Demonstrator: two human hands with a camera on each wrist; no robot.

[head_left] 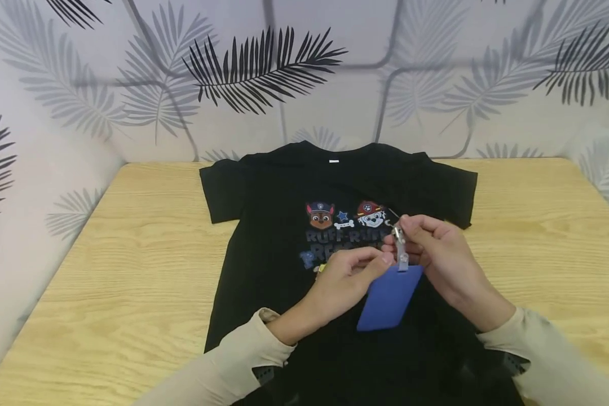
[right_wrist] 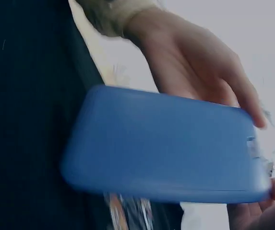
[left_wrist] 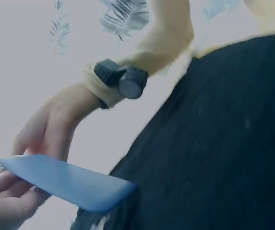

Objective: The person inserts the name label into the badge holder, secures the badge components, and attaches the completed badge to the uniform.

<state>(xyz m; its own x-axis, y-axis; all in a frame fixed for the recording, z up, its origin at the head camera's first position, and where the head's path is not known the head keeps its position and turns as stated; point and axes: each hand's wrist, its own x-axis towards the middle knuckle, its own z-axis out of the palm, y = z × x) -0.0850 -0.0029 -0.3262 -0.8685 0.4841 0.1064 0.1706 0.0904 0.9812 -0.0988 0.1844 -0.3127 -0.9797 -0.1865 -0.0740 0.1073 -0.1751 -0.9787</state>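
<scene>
A black T-shirt [head_left: 284, 237] with a cartoon dog print lies flat, front up, on the wooden table [head_left: 132, 254]. Above its chest both hands hold a blue badge holder [head_left: 388, 296] that hangs from a clear strap and a metal clip [head_left: 398, 234]. My left hand [head_left: 380, 260] pinches the holder's top edge. My right hand [head_left: 403, 225] pinches the clip between thumb and fingers. The left wrist view shows the holder [left_wrist: 65, 179] edge-on over the shirt [left_wrist: 214, 143]. In the right wrist view the holder [right_wrist: 166, 148] fills the middle, with the left hand [right_wrist: 195, 62] behind it.
The table meets a wall [head_left: 304, 73] papered with leaf patterns at the back and on the left. Bare wood [head_left: 548, 237] shows on both sides of the shirt. Beige sleeves [head_left: 243, 361] cover both forearms, and a dark wrist strap [left_wrist: 123, 79] sits on the right arm.
</scene>
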